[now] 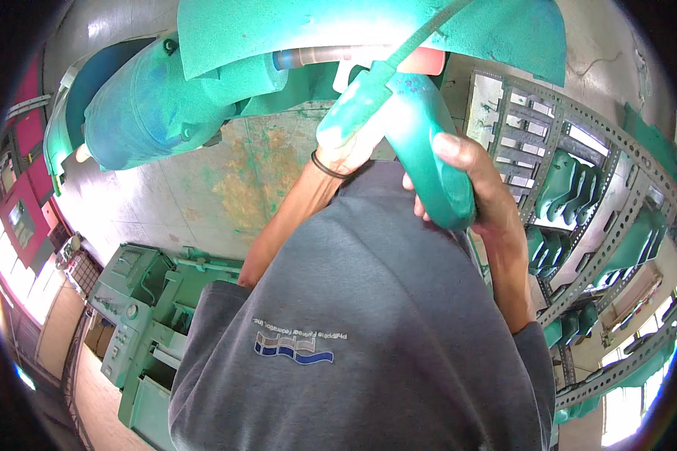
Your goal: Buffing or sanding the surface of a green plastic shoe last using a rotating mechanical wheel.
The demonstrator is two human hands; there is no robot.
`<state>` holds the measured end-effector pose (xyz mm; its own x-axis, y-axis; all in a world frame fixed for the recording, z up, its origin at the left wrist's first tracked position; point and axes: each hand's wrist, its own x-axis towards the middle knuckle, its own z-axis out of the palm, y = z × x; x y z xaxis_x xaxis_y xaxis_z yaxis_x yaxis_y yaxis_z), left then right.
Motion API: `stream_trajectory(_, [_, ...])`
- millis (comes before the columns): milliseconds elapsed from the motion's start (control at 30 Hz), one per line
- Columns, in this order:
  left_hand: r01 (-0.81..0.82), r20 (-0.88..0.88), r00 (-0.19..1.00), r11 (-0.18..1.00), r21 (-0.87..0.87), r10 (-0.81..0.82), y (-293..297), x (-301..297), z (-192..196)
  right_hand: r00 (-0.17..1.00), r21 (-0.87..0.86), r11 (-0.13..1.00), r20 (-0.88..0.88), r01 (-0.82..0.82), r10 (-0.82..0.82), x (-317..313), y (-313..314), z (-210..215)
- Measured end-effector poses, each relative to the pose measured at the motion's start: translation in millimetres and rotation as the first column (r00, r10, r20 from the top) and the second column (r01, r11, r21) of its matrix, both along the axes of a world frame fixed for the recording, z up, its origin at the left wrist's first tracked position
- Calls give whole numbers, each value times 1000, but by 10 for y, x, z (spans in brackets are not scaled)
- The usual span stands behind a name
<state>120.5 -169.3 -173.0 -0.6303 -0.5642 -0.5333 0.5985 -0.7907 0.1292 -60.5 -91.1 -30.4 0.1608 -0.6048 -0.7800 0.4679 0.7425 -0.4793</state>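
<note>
Head view: looking down a grey shirt at two raised hands.
Curved teal part (421, 143): held just above the shirt.
Right hand (470, 184): wrapped closed around the part's lower bend.
Left hand (350, 154): mostly hidden behind the part; grip unclear.
Metal rack (579, 218): right of the part, holding similar teal pieces.
Risk: wet-looking paint may let the part slip.

Left forearm: bare, raised from lower centre, thin dark band at wrist. Left hand (351, 154): mostly hidden, fingers not visible. Right forearm: bare, raised along right side. Right hand (470, 177): fingers curled in closed grip, thumb on top.
</note>
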Motion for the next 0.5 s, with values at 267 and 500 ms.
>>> stream_trajectory(267, [50, 7, 999, 995, -83, -49, -32, 37, -394, 996, -112, 992, -76, -65, 57, -53, -92, -129])
stream_trajectory(500, [544, 613, 781, 611, -576, -118, -128, -100, -29, 993, -95, 990, 58, 104, -99, 37, 35, -311])
